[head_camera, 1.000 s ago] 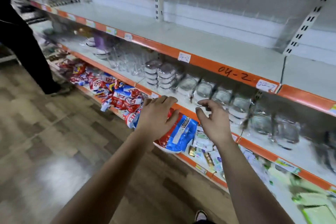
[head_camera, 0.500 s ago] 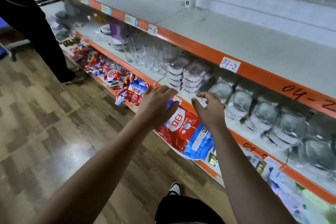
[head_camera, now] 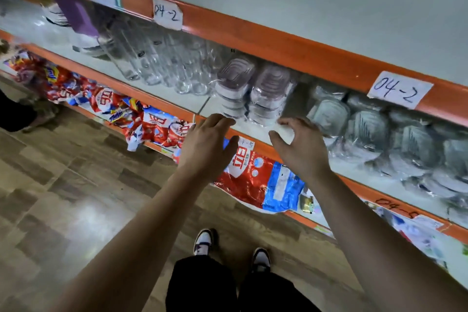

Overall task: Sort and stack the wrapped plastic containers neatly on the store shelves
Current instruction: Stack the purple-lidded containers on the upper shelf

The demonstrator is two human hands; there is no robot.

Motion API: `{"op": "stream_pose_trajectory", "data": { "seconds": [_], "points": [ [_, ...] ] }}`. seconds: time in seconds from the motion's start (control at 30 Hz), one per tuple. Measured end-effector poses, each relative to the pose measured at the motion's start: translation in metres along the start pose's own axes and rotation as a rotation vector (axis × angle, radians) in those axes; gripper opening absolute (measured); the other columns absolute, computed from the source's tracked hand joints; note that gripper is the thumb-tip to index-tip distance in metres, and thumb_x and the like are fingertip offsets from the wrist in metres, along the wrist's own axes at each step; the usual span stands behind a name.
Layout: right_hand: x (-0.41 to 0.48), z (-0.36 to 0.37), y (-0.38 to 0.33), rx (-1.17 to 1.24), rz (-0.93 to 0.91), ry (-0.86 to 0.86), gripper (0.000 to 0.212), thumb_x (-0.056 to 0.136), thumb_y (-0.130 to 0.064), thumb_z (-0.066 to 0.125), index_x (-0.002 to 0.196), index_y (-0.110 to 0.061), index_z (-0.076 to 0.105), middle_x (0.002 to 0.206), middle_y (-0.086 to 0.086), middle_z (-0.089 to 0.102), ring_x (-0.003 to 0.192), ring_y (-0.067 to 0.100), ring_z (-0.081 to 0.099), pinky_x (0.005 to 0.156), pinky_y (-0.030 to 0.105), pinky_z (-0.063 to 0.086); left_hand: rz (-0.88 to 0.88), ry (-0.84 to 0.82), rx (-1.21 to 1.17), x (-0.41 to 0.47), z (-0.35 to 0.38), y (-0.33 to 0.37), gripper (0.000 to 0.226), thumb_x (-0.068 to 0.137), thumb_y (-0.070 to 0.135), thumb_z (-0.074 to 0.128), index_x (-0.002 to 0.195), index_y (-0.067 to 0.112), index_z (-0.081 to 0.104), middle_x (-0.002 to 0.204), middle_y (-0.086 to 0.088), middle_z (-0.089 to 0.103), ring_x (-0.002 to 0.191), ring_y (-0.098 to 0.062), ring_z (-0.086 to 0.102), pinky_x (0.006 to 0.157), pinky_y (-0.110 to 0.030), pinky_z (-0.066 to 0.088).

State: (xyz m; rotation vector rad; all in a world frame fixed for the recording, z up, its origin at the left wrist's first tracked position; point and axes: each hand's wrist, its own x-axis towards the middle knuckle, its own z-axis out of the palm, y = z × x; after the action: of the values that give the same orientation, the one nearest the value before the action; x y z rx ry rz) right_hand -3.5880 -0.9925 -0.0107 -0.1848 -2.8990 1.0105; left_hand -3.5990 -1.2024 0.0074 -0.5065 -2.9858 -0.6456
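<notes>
Head view: two wrapped stacks with purple lids, left stack [head_camera: 234,88] and right stack [head_camera: 269,95], stand side by side and touching on the middle shelf [head_camera: 253,132], at 12 o'clock from the hands and close under the top lip [head_camera: 278,43].

Risks, as I judge them:
- Glasses [head_camera: 164,63] stand just beside the left stack at its 9 o'clock. A sideways shove on that stack could knock them over.
- The wrap looks slick and loose. Gripping film rather than the tubs could let a stack slip or fan out.
- There is little headroom under the top lip, so a straight lift may catch it. Sliding out first seems safer.
- Grey packs [head_camera: 367,129] at 3 o'clock lean untidily, and a right elbow swing could drag them off the edge.
- The bag [head_camera: 255,177] bulges out of the shelf below at 6 o'clock, so anything dropped lands on it and rolls to the floor.

Fingers:
- Left hand [head_camera: 206,149]: fingers [head_camera: 222,120] are nearly straight and close together, palm down, holding nothing, with tips just short of the left stack's base.
- Right hand [head_camera: 301,152]: fingers [head_camera: 291,123] are half curled and the thumb is spread wide, a claw with nothing in it. Tips are at the right stack's wrap; I cannot tell if they touch.
</notes>
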Motion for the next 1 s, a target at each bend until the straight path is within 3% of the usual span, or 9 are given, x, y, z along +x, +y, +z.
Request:
{"op": "stream_pose_trajectory", "data": {
  "seconds": [0.1,0.17,0.27,0.33,0.43,0.53,0.63,0.87,1.0],
  "points": [
    [0.030,0.019,0.000,-0.060,-0.016,0.084,0.057,0.083,-0.052,0.046,0.123,-0.015,0.065,0.123,0.005,0.064,0.113,0.032,0.057,0.093,0.039,0.050,0.058,0.054,-0.025,0.037,0.012,-0.030,0.045,0.086,0.029,0.054,0.123,0.006,0.064,0.119,-0.015,0.065,0.106,-0.039,0.061,0.088,-0.045,0.053],
    [0.050,0.032,-0.003,-0.091,-0.018,0.141,0.055,0.086,-0.046,0.046,0.127,-0.013,0.064,0.131,0.009,0.060,0.118,0.035,0.055,0.099,0.038,0.046,0.100,0.063,-0.011,0.064,0.020,-0.047,0.049,0.087,0.027,0.055,0.130,0.005,0.060,0.129,-0.017,0.061,0.118,-0.038,0.057,0.095,-0.048,0.050],
    [0.079,0.051,-0.008,-0.117,0.016,0.195,0.059,0.090,-0.048,0.040,0.135,-0.014,0.058,0.143,0.009,0.051,0.127,0.038,0.049,0.104,0.044,0.044,0.150,-0.002,0.029,0.106,0.036,-0.065,0.058,0.093,0.033,0.046,0.146,0.010,0.045,0.150,-0.014,0.044,0.141,-0.034,0.036,0.110,-0.050,0.037],
    [0.095,0.064,-0.009,-0.130,0.062,0.193,0.057,0.093,-0.048,0.044,0.138,-0.015,0.056,0.146,0.010,0.047,0.130,0.039,0.046,0.107,0.047,0.041,0.139,-0.047,0.045,0.129,0.051,-0.075,0.064,0.094,0.041,0.040,0.152,0.014,0.035,0.157,-0.014,0.033,0.147,-0.036,0.024,0.115,-0.048,0.027],
    [0.110,0.080,-0.013,-0.153,0.132,0.269,0.046,0.092,-0.044,0.059,0.127,-0.014,0.061,0.138,0.011,0.050,0.119,0.042,0.051,0.099,0.044,0.042,0.140,-0.040,0.036,0.148,0.066,-0.084,0.073,0.088,0.057,0.032,0.145,0.014,0.047,0.149,-0.015,0.042,0.136,-0.044,0.039,0.111,-0.050,0.035],
    [0.120,0.091,-0.018,-0.225,0.219,0.402,0.049,0.085,-0.050,0.065,0.116,-0.012,0.061,0.129,0.015,0.050,0.109,0.041,0.052,0.090,0.042,0.043,0.140,0.067,-0.009,0.156,0.072,-0.088,0.059,0.084,0.060,0.048,0.122,0.017,0.061,0.134,-0.012,0.050,0.111,-0.039,0.056,0.091,-0.046,0.049],
    [0.129,0.097,-0.023,-0.266,0.302,0.456,0.055,0.082,-0.053,0.068,0.117,-0.012,0.058,0.131,0.015,0.048,0.112,0.041,0.049,0.088,0.043,0.044,0.064,0.106,0.040,0.162,0.072,-0.081,0.052,0.081,0.062,0.062,0.111,0.020,0.062,0.133,-0.009,0.049,0.107,-0.039,0.054,0.080,-0.043,0.048],
    [0.130,0.100,-0.021,-0.211,0.302,0.483,0.050,0.083,-0.045,0.070,0.116,-0.010,0.056,0.133,0.013,0.046,0.117,0.038,0.046,0.077,0.033,0.038,0.045,0.167,-0.025,0.170,0.079,-0.082,0.041,0.080,0.052,0.066,0.102,0.017,0.061,0.125,-0.013,0.051,0.108,-0.037,0.052,0.080,-0.042,0.048],
    [0.113,0.092,-0.013,-0.110,0.204,0.513,0.039,0.082,-0.042,0.070,0.101,-0.010,0.058,0.118,0.013,0.053,0.105,0.035,0.052,0.078,0.032,0.039,0.105,0.223,-0.076,0.155,0.077,-0.089,0.042,0.082,0.049,0.065,0.102,0.012,0.063,0.123,-0.017,0.054,0.105,-0.039,0.052,0.083,-0.042,0.047]
  ]
}}
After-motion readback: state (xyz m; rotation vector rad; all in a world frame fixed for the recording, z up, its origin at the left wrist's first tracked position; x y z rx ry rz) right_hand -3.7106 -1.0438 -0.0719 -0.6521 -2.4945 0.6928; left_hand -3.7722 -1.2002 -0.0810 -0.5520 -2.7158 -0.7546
